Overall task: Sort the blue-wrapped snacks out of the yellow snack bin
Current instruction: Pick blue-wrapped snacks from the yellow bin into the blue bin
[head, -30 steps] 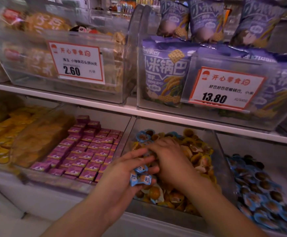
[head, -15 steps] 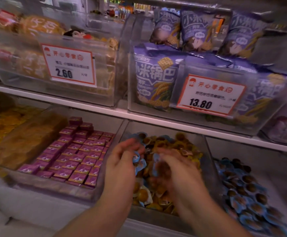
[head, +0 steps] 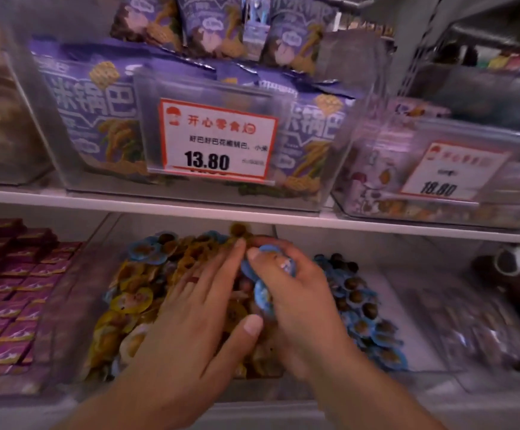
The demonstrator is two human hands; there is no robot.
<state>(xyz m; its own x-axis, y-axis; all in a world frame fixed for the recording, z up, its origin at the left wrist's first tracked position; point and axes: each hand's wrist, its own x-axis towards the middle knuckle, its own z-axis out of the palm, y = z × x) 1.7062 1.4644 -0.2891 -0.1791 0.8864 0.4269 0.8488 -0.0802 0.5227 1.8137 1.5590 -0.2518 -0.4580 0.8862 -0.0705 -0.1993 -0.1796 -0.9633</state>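
A clutch of blue-wrapped snacks (head: 263,293), small round cups with glossy foil lids, sits bunched in the right hand (head: 289,293), whose fingers are curled tightly round them above the yellow snack bin (head: 122,308); how many it grips I cannot tell. The left hand (head: 196,315) lies flat and spread on the heap of shiny yellow rounds in that bin, holding nothing. A few more blue cups (head: 147,251) rest at the bin's far left corner. Right of the bin, a clear tray holds a loose pile of blue cups (head: 361,308). Left of it, rows of small purple boxes (head: 7,293). Above it, a 13.80 price card (head: 217,138) fronts purple crinkly bags.
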